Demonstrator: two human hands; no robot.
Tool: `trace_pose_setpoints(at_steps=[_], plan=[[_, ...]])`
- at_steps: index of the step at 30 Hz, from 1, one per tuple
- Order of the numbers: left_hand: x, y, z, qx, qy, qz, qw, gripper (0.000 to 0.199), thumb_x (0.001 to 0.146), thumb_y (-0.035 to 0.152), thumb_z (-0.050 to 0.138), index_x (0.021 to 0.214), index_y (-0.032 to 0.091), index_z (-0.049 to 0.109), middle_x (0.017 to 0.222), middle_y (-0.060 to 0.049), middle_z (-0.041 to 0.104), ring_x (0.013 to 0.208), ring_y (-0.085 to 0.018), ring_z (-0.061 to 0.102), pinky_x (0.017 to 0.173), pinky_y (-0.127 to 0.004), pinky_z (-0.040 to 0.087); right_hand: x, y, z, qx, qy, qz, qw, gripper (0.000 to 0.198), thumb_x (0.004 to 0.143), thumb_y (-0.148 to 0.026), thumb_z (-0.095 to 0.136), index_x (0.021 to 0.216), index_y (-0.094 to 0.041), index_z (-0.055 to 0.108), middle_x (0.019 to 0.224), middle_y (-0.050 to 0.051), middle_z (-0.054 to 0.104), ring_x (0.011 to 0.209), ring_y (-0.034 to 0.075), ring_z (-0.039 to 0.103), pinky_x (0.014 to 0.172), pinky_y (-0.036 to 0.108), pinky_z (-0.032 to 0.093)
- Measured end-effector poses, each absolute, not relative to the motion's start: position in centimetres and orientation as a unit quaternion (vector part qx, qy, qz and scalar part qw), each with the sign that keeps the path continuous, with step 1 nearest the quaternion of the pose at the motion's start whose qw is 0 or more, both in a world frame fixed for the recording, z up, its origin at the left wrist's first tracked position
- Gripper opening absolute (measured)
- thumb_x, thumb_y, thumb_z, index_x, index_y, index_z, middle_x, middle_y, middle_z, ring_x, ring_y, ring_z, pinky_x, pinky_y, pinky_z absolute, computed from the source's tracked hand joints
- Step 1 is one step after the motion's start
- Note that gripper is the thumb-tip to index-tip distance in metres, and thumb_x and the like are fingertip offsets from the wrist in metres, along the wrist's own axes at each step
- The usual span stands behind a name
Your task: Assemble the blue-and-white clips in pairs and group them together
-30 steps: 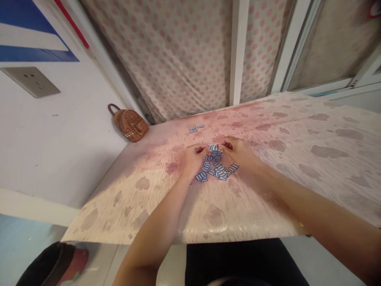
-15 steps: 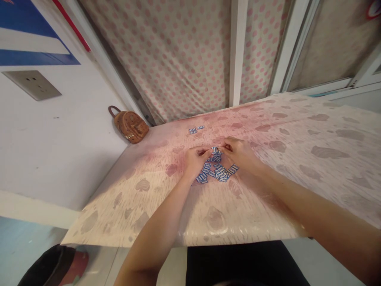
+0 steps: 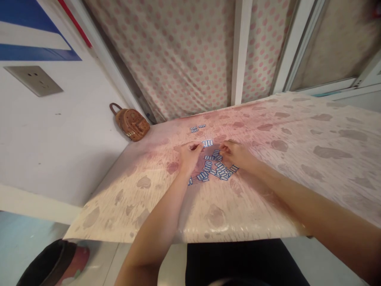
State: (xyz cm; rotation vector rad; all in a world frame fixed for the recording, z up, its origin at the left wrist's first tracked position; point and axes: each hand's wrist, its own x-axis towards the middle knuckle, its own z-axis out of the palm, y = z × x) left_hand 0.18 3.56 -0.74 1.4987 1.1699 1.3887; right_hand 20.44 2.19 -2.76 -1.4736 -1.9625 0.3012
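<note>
My left hand pinches a small blue-and-white striped piece by its left end, holding it just above the tabletop. To the right, my right hand has its fingers curled together; whether anything is between them is hidden. Below and between both hands lies a loose pile of similar striped pieces, overlapping at different angles. One more striped piece pokes out beside my left wrist. Farther back, a small group of striped pieces lies close together on the cloth.
A patterned cover lies over the table. At its back left corner, a small brown backpack-shaped bag leans near the wall. Behind the table hangs a dotted curtain. A dark and pink object is on the floor at lower left.
My hands have moved apart. The left has drawn back to the left with a striped piece, which now shows flat and clear of the pile. My right hand stays almost where it was.
</note>
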Motion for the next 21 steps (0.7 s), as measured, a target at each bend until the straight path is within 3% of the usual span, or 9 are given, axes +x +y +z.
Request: trace_pose_setpoints(at_steps=[3, 6, 16, 21], plan=[[-0.1, 3.8, -0.6, 0.576, 0.463, 0.552, 0.387, 0.012, 0.078, 0.024, 0.07, 0.074, 0.015, 0.075, 0.069, -0.003, 0.073, 0.066, -0.015, 0.069, 0.067, -0.025, 0.053, 20.0, 3.0, -3.8, -0.546, -0.779, 0.086, 0.297, 0.03, 0.087, -0.027, 0.065, 0.115, -0.015, 0.066, 0.12, 0.015, 0.066, 0.11, 0.027, 0.062, 0.097, 0.038, 0.046], [0.0, 3.8, -0.6, 0.57, 0.466, 0.551, 0.394, 0.011, 0.078, 0.024, 0.069, 0.075, 0.015, 0.075, 0.068, -0.003, 0.073, 0.065, -0.015, 0.069, 0.067, -0.025, 0.053, 19.3, 3.3, -4.2, -0.515, -0.809, 0.075, 0.272, 0.031, 0.092, -0.025, 0.058, 0.12, -0.016, 0.066, 0.123, 0.014, 0.065, 0.114, 0.027, 0.06, 0.101, 0.04, 0.043], [-0.1, 3.8, -0.7, 0.572, 0.462, 0.551, 0.395, 0.01, 0.078, 0.023, 0.07, 0.075, 0.015, 0.076, 0.069, -0.003, 0.074, 0.066, -0.015, 0.069, 0.065, -0.024, 0.052, 22.1, 3.3, -3.4, -0.532, -0.808, 0.078, 0.239, 0.022, 0.078, -0.005, 0.054, 0.083, -0.018, 0.07, 0.092, 0.007, 0.064, 0.09, 0.02, 0.06, 0.086, 0.029, 0.044], [-0.1, 3.8, -0.7, 0.564, 0.468, 0.551, 0.398, 0.011, 0.078, 0.024, 0.071, 0.077, 0.015, 0.076, 0.07, -0.004, 0.074, 0.065, -0.015, 0.069, 0.065, -0.024, 0.052, 22.4, 2.6, -2.6, -0.563, -0.77, 0.048, 0.296, 0.022, 0.08, -0.004, 0.05, 0.079, -0.019, 0.066, 0.091, 0.007, 0.065, 0.092, 0.021, 0.06, 0.088, 0.03, 0.044]])
